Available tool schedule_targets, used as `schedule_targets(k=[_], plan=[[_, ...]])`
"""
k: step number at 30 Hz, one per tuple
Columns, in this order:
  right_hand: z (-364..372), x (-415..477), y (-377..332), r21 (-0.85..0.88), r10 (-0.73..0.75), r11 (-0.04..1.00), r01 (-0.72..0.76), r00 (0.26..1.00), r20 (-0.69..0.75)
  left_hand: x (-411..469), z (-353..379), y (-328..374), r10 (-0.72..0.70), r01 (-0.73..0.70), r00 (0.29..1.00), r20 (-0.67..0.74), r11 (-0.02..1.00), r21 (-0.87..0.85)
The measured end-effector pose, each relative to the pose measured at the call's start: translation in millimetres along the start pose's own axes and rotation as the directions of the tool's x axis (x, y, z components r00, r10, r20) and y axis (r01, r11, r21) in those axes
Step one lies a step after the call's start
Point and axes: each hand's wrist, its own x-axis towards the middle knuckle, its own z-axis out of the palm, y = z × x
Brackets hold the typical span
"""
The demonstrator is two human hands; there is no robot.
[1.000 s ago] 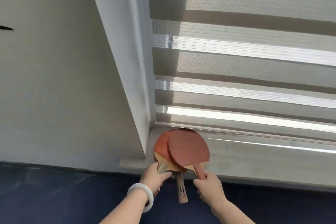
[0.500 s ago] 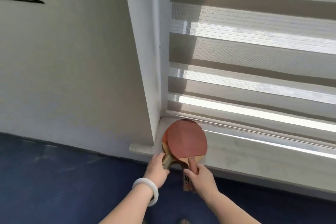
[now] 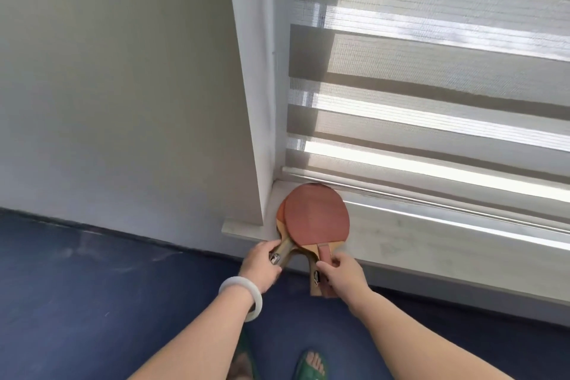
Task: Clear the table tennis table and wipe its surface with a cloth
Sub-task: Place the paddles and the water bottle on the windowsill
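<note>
At the windowsill corner, the left hand [image 3: 262, 262] had its fingers curled round the handle of the lower paddle [image 3: 284, 241]. The right hand [image 3: 342, 271] pinched the handle of the upper paddle [image 3: 317, 216] between thumb and fingers. Both red heads lay stacked flat on the windowsill [image 3: 431, 244], tucked in by the wall [image 3: 123, 102] and the blind [image 3: 431, 86]. The long axes ran head-far, handle-near; the handles overhung the sill's front edge, the lower splayed left, the upper pointing straight at the person. Each hand was on its own handle, so probably only letting go was left. The table tennis table was not in view.
</note>
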Motion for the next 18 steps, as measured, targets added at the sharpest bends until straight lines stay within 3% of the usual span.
schedule_targets(k=[18], plan=[[1.9, -3.3, 0.3, -0.055, -0.041, 0.998, 0.041, 0.999, -0.003, -4.9, -6.7, -3.0, -0.006, 0.006, 1.0, -0.012, 0.999, -0.037]])
